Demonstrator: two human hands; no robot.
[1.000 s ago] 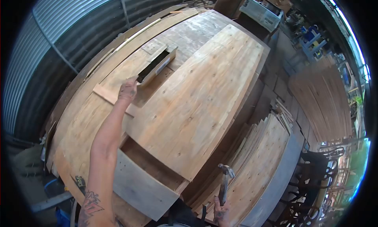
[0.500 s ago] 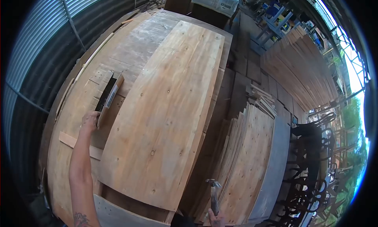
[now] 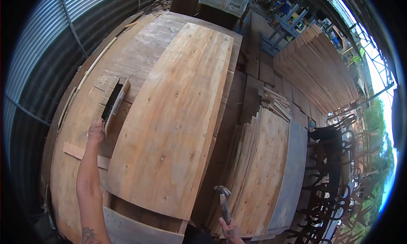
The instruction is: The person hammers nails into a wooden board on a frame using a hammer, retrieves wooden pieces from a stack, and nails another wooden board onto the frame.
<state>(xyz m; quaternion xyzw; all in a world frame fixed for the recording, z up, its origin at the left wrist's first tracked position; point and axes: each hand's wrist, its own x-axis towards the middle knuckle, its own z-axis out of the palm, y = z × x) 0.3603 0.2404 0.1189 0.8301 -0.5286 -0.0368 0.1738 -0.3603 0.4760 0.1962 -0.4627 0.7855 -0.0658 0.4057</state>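
Note:
My left hand (image 3: 96,130) is at the near end of an open, narrow cardboard box (image 3: 120,101), its fingers closed on the box's edge. Dark contents fill the box, too small to make out. Lower down on the right, my right hand (image 3: 230,229) is wrapped round the handle of a claw hammer (image 3: 224,203), held head up. Between the hands lies a long plywood panel (image 3: 169,129) on a wooden frame, with several small dark marks across its face. A gap under its near end shows part of the frame (image 3: 140,227).
A wood strip (image 3: 85,155) lies on the worktable (image 3: 68,184) near my left forearm. Stacked plywood sheets (image 3: 265,172) stand to the right, with another board stack (image 3: 316,70) beyond. Corrugated metal wall (image 3: 38,70) borders the left. Dark metal furniture parts (image 3: 330,172) line the right.
The view has shifted slightly. My right hand and the hammer have come up and a little left. My left hand stays at the box's near end.

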